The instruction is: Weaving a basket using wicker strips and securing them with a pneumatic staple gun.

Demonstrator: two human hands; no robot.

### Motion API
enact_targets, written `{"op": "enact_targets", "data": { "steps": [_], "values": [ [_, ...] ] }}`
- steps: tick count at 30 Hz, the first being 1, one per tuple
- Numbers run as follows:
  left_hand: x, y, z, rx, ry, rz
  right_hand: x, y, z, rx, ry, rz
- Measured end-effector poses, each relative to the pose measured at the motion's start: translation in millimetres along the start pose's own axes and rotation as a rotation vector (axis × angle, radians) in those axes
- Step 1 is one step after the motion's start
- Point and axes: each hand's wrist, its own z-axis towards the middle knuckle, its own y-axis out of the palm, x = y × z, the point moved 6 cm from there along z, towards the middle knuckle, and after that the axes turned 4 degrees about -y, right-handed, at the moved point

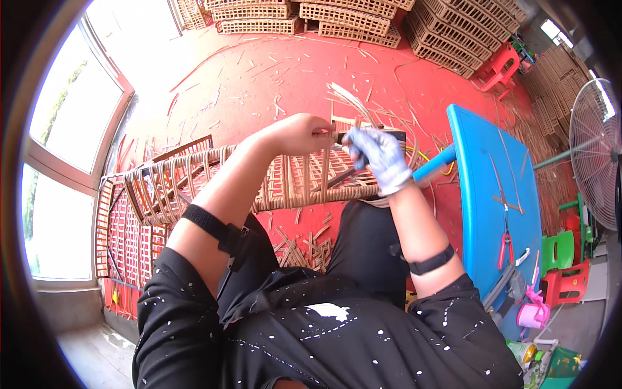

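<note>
A long brown woven wicker frame [295,178] lies across in front of my knees, wrapped with several strips. Over its far right end my bare left hand [308,133] is closed, fingertips pinched at the frame's dark edge; what they grip is too small to name. Close beside it, my right hand [382,159], in a pale blue-white glove, is closed with its fingers curled at the same end. A dark piece shows between the two hands, but its kind is unclear. Loose pale wicker strips [350,97] fan out just beyond my hands.
A blue table [483,194] stands on my right, with red-handled pliers [506,249] on it. Farther right is a large fan [596,152]. Stacked wicker frames [350,19] line the back. Cut strips [308,249] litter the red floor. Glass doors [58,220] are on the left.
</note>
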Motion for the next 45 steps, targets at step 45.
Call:
{"op": "enact_targets", "data": {
  "steps": [45],
  "values": [
    [13,40,-48,0.874,-0.035,0.188,29,15,-34,-0.068,0.130,0.251]
  ]
}}
